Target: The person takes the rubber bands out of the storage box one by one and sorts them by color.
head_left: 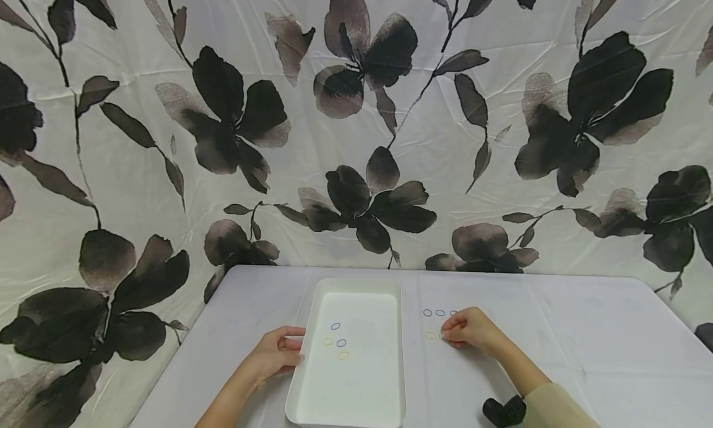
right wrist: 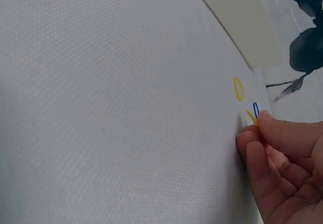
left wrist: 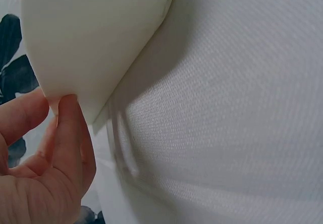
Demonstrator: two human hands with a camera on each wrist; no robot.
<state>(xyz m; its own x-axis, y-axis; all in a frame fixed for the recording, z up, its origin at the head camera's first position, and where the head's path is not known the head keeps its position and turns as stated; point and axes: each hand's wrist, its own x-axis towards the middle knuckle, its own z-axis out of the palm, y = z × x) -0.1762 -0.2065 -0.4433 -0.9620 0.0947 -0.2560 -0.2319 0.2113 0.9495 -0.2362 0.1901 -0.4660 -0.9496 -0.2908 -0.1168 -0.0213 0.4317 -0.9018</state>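
Head view: yellow ring [head_left: 430, 335] touches right hand [head_left: 470, 329] fingertips.

The head view looked forward and down over the counter [head_left: 557, 329] toward a flowered curtain [head_left: 356, 119]. Each wrist view sat very close: the left against the tray [left wrist: 91, 37], the right low over the cloth.

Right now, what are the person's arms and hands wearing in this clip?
Both hands are bare: no gloves or rings show on the left hand or the right hand. The left forearm is uncovered. The right arm has a pale olive sleeve pushed up past the wrist, with a small black device beside it.
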